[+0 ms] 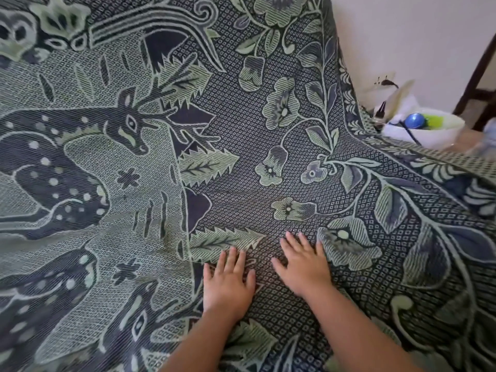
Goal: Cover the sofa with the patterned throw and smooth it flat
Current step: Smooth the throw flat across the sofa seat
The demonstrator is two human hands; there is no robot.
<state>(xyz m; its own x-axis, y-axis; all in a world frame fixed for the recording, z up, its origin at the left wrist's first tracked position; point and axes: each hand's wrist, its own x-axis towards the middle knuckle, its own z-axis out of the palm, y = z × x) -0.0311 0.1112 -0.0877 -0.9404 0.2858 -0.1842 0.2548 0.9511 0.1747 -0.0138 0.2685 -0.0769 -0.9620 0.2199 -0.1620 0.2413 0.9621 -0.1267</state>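
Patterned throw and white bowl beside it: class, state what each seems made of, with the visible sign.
Patterned throw: looks like woven textile, matte; ribbed diamond weave and soft creases show. White bowl: probably plastic or glazed ceramic, smooth; too blurred to settle.

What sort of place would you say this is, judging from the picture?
Most likely a living room in a home. A patterned throw lies draped over what appears to be a sofa, a white bowl of small items sits beside it, and a plain wall stands behind.

Throw (241, 157) woven cloth, matt, ribbed texture; bowl (429, 132) glossy white plastic
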